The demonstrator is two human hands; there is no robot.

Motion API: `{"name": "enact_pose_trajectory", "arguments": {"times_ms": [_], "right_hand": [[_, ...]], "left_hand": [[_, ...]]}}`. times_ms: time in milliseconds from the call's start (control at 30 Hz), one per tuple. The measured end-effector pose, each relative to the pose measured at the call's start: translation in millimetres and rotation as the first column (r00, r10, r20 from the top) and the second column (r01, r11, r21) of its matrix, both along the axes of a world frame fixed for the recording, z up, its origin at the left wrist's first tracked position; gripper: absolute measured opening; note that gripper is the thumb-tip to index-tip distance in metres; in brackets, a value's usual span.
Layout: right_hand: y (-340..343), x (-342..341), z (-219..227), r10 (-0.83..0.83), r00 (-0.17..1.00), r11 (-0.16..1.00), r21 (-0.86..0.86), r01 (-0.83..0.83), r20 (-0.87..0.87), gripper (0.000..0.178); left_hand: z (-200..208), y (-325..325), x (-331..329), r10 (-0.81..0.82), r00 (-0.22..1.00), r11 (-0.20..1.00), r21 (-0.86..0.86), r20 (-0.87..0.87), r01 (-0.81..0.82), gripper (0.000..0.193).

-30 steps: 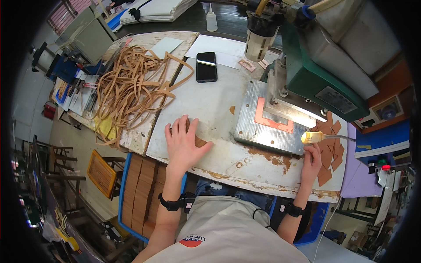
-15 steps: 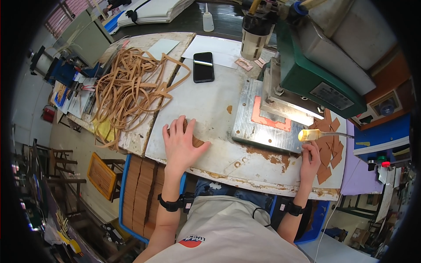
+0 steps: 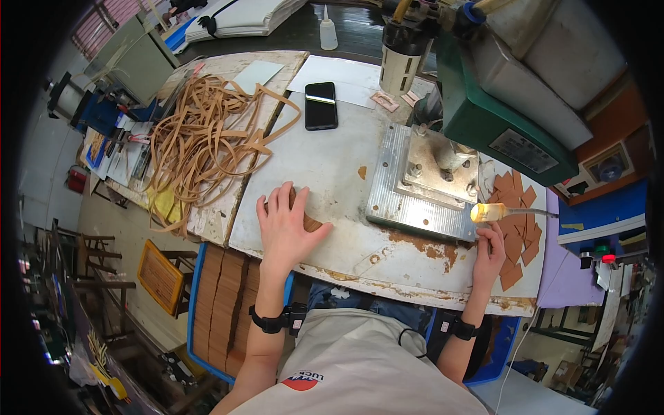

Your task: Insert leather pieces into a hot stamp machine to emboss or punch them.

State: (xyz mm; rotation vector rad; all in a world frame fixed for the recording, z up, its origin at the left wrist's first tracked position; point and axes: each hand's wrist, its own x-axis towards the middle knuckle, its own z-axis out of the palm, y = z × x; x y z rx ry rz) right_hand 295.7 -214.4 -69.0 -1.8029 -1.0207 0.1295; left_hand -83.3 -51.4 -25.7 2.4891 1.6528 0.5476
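Brown pieces (image 3: 312,225) are partly covered by the spread left hand (image 3: 283,227); the right hand (image 3: 490,252) is curled beside the plate (image 3: 384,192), its grip impossible to tell.

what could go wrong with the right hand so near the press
The right hand is near the edge of the metal base; sliding inward, it might get pinched under the press plate. The lit lamp is close to its fingers, so lifting that hand could bump it. Loose brown pieces nearby might get scattered.
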Motion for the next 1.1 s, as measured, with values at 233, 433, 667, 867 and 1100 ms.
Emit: {"name": "enact_pose_trajectory", "arguments": {"times_ms": [233,433,667,867,1100], "right_hand": [[-0.8,1.2,-0.4,-0.005,1.000,1.000,-0.012,0.005,0.017,0.010],[-0.2,2.5,-4.1,-0.013,1.000,1.000,0.010,0.014,-0.028,0.013],[1.1,-1.7,2.3,-0.015,1.000,1.000,0.009,0.015,-0.025,0.014],[1.1,-0.4,1.5,-0.006,1.000,1.000,0.009,0.006,-0.016,0.014],[-1.7,4.3,-5.0,0.009,1.000,1.000,-0.009,-0.009,-0.016,0.011]], "left_hand": [[-0.1,-0.1,0.4,-0.003,1.000,1.000,-0.002,0.003,0.003,0.076],[-1.0,0.5,-0.9,-0.011,1.000,1.000,0.000,-0.012,0.011,0.077],[-1.0,-0.4,-1.1,-0.016,0.998,1.000,0.008,-0.058,0.017,0.079],[0.2,-0.5,-0.5,-0.012,0.999,1.000,-0.008,-0.048,0.012,0.078],[-1.7,-0.9,-0.6,-0.008,1.000,1.000,0.007,-0.027,0.009,0.076]]}}
